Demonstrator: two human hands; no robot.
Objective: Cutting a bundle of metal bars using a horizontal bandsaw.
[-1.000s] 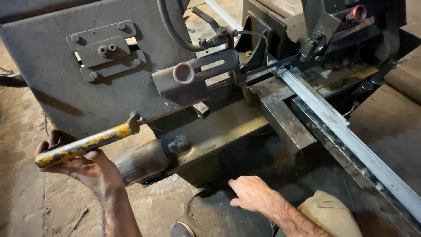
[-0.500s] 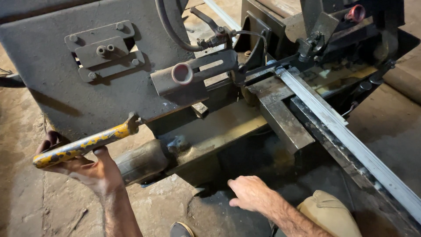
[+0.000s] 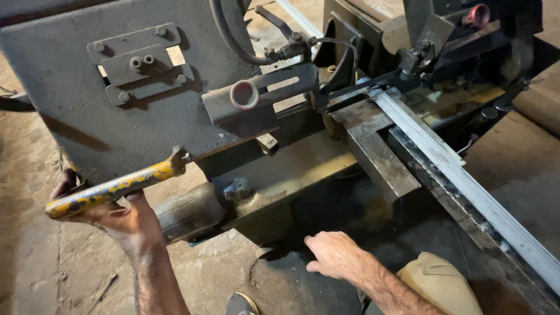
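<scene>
The left hand (image 3: 114,213) grips the yellow lever handle (image 3: 111,188) of the grey band saw (image 3: 116,116) from beneath, at about eight o'clock in the view. The fingers are wrapped up around the chipped bar near its free end, thumb lying along its underside, so they are clamped on the handle. The handle runs up toward two o'clock to its pivot at the saw's housing.

To work this lever well, it seems best to keep the grip far out toward the free end for leverage, keep the wrist in line with the bar, and move it smoothly so the saw frame does not drop onto the long metal bar (image 3: 466,181) lying in the vise bed at three o'clock.

The left forearm rises from six o'clock, palm turned up, wrist bent back under the handle. The right hand (image 3: 332,254) sits at about five o'clock, palm down, fingers loosely together and curled, holding nothing; whether it rests on the dark machine base (image 3: 326,210) or hovers just above it I cannot tell.
</scene>
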